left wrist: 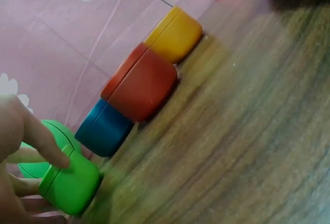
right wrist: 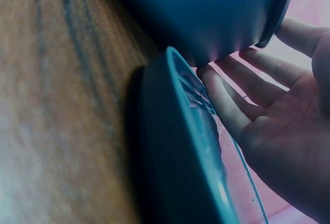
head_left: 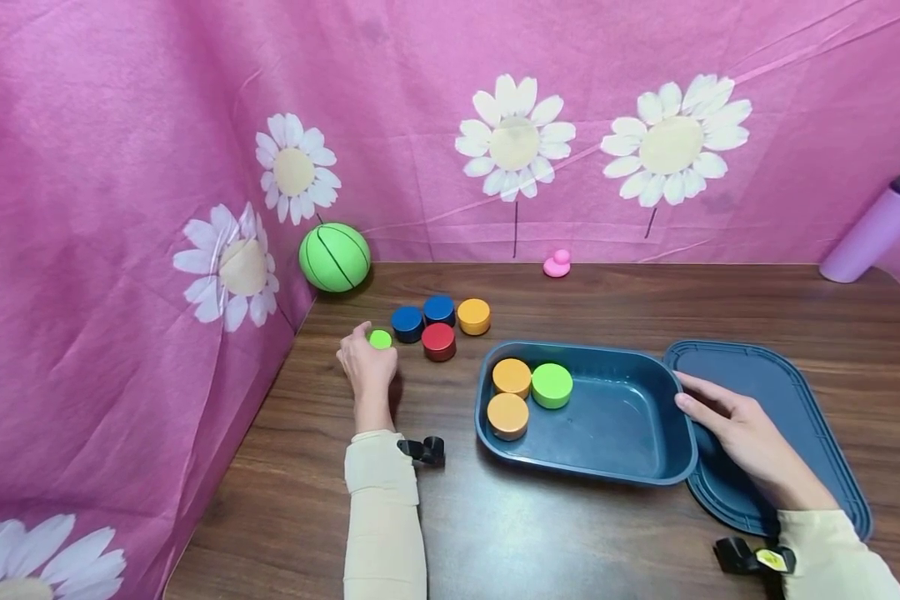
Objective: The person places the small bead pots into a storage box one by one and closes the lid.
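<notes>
At the left, my left hand [head_left: 367, 368] grips a small light green round lidded jar [left wrist: 76, 185] on the table, its fingers and thumb about the jar's sides. Close by stand two blue jars [head_left: 407, 323], a red jar [head_left: 438, 342] and an orange jar [head_left: 474, 317]. My right hand [head_left: 746, 437] holds the right end of a dark blue rectangular box [head_left: 607, 429], thumb at the rim and fingers under it. Inside the box's left part sit two orange jars [head_left: 507, 416] and a green jar [head_left: 552, 386].
The box's dark blue lid [head_left: 750, 375] lies on the table under my right hand. Along the back are a green ball [head_left: 335, 257], a small pink rubber duck [head_left: 557, 264] and a purple cylinder [head_left: 870, 237]. A pink flowered cloth [head_left: 412, 100] hangs behind and to the left.
</notes>
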Tool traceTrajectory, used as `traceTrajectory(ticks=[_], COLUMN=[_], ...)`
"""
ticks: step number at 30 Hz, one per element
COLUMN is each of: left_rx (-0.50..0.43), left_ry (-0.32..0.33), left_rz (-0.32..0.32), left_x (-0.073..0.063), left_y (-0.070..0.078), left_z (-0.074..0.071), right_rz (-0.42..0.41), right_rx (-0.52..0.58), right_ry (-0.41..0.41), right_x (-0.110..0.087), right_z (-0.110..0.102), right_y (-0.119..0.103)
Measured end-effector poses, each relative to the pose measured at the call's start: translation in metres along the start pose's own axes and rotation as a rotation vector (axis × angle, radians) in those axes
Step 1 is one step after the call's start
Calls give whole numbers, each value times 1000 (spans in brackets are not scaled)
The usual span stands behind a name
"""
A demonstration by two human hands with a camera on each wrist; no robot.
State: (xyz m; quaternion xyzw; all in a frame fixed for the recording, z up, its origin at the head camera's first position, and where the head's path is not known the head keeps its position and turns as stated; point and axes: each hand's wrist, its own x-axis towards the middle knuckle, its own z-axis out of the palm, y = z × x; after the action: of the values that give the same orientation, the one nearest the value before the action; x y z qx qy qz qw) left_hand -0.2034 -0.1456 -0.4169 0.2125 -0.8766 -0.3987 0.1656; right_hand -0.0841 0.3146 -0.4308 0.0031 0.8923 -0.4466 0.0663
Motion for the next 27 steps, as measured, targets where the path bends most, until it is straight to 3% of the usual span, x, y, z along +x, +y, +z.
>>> traceTrajectory(ticks=[6,10,17,27], left_rx=[58,48,-37,-97], left_ry=[-69,-52,71,34], left_rz=[-47,-42,18,134], left_x=[2,2,1,-5], left_y=[-3,-2,4,25], left_z=[-1,-3,-8,-20], right_rz=[-2,-3,-2,5], right_rx=[0,0,8,15], right_ry=[-2,-2,-13,-21], right_x=[0,0,-1,-1], right_z=[-1,-1,0,0], right_y=[-1,-3,-2,-3])
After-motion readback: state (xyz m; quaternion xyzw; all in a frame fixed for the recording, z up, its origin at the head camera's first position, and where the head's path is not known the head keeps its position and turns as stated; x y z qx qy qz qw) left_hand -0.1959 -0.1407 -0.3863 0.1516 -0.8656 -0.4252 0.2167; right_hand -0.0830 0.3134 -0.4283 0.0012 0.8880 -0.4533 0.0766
